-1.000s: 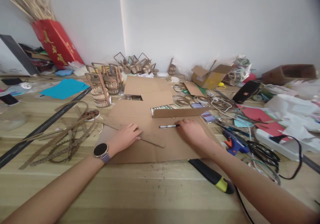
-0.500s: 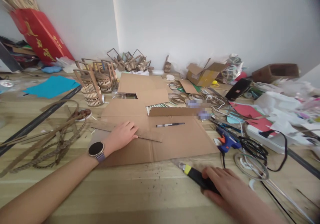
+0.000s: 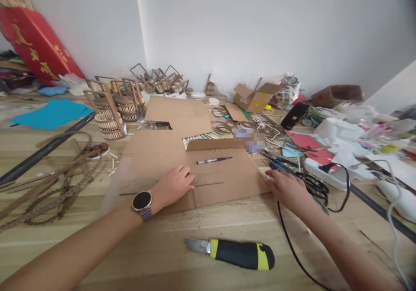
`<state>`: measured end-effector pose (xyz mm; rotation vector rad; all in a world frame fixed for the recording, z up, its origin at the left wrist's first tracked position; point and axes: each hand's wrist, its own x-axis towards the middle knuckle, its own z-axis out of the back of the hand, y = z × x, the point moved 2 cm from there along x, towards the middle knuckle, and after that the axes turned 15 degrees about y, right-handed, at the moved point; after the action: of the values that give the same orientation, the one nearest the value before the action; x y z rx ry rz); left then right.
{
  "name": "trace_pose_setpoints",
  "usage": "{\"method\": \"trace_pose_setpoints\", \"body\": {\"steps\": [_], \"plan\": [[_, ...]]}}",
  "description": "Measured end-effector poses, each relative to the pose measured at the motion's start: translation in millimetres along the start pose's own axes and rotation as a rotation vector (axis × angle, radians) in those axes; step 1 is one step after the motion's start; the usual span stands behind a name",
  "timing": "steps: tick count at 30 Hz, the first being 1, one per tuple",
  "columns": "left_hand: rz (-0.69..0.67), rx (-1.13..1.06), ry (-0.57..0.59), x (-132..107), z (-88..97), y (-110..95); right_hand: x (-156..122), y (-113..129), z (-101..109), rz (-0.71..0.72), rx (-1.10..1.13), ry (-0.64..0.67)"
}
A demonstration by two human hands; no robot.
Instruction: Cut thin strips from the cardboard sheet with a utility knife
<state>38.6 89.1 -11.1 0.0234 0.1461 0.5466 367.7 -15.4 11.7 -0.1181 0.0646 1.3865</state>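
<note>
Apparently, the thin strip (image 3: 209, 184) lay on the cardboard sheet (image 3: 234, 176) under my loosely curled left hand (image 3: 173, 183), probably for steadiness; I couldn't tell whether either hand gripped anything. My right hand (image 3: 287, 189) bent at the sheet's right edge; the utility knife (image 3: 238, 253) lay nearer me, handily reachable.

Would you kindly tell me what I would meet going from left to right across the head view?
Blue sheets, wristwatch, left hand, pen, right hand, brown open-topped box.
</note>
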Motion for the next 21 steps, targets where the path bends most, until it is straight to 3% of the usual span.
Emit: {"method": "trace_pose_setpoints", "body": {"steps": [3,8,16,21], "plan": [[-0.026,-0.019,0.004,8,1.9,-9,13,-11,-10,-0.014,-0.003,0.000],[0.037,-0.044,-0.008,9,2.5,-16,16,-9,-18,-0.015,0.017,-0.009],[0.000,-0.075,-0.006,-4,-1.6,-16,7,20,-25,0.151,0.055,-0.014],[-0.069,-0.094,-0.009,9,0.8,-27,4,28,-22,0.168,0.044,-0.020]]}}
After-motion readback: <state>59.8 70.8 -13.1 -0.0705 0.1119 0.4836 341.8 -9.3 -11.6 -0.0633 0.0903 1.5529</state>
